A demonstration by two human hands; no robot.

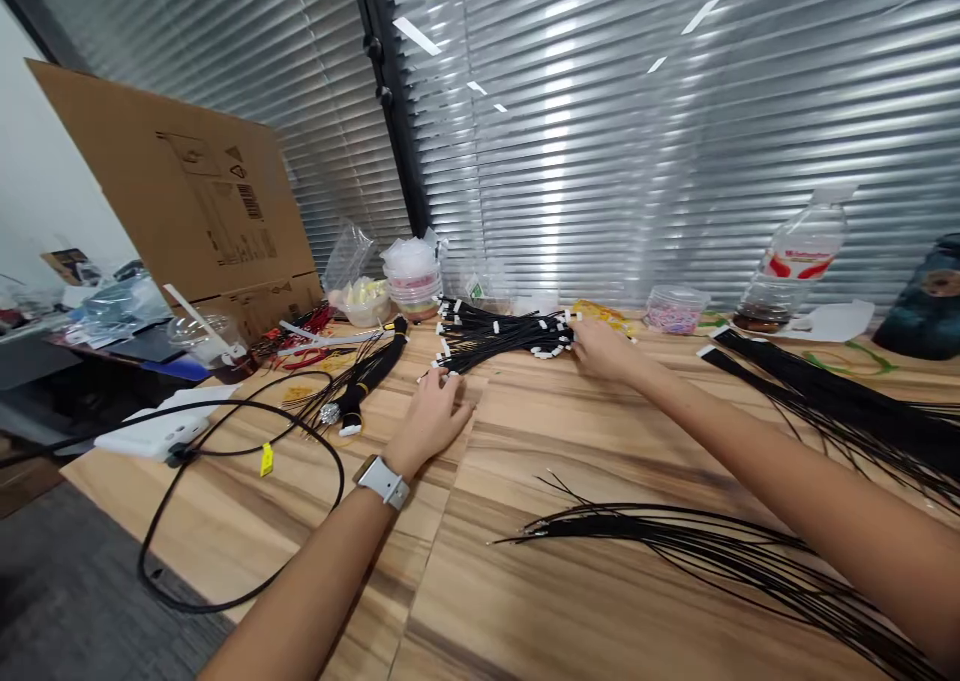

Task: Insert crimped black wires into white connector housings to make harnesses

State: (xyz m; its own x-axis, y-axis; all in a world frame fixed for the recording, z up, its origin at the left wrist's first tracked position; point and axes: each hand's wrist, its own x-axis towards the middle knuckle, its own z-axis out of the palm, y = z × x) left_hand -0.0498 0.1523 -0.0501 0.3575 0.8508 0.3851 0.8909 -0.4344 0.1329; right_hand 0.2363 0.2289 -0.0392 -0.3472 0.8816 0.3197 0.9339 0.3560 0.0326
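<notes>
Left hand point(431, 421) palm down, curled; right hand point(604, 351) palm down, reaching farther forward.

No legible wording. Cardboard sheet point(202, 186): printed barcode point(250, 201) and small pictograms, characters unresolved. Plastic bottle point(796, 264): red-and-white label point(796, 264), too blurred to read. Yellow tag point(266, 459) on black cable point(342, 476): no readable marks.

Far left, big cardboard sheet point(180, 186) tilted up in front of slatted blinds point(585, 131). Stacked plastic bowls point(411, 281) just right of it at far edge of desk. Further right, clear tub point(675, 311) of pink bits, then plastic btl point(806, 251) w/ dark liquid at bottom, dark jar point(919, 301) in far right corner. Near left, black cable point(334, 461) w/ yellow tag point(266, 459) loops by white box point(154, 431).
</notes>
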